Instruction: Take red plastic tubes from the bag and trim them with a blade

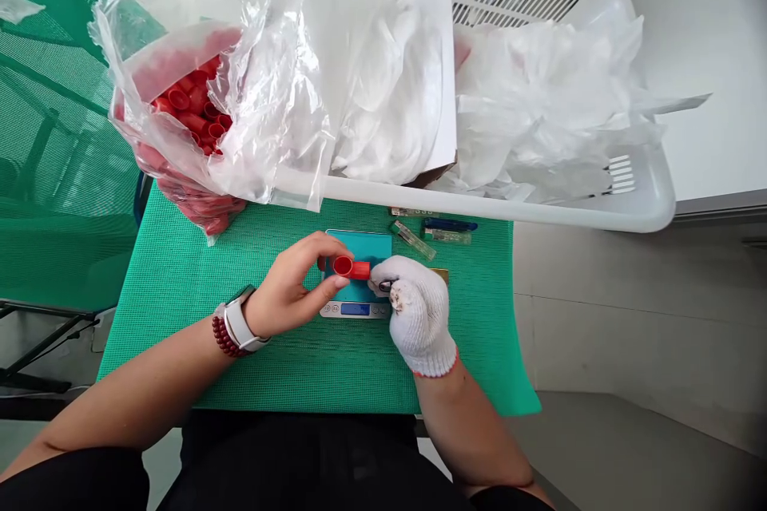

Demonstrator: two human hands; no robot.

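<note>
Between the thumb and fingers of my bare left hand (295, 283) is a red plastic pipe fitting (358, 270), its round open end tilted up at me. My right hand (419, 310), in a white knitted glove with dirty marks, is closed at the other end of the fitting. A small dark tool (387, 286) pokes out of the glove's grip; most of it is hidden, so its kind does not show. Under both hands lies a small digital scale (355, 309) with a blue top and a display at its near edge.
A clear plastic bag (197, 200) full of red fittings (195, 108) stands at the upper left. Behind the scale, a white plastic basket (539, 211) holds crumpled bags and a white card. Small clear cases (413, 239) and a blue pen-like item (449, 224) lie on the green mat (288, 383).
</note>
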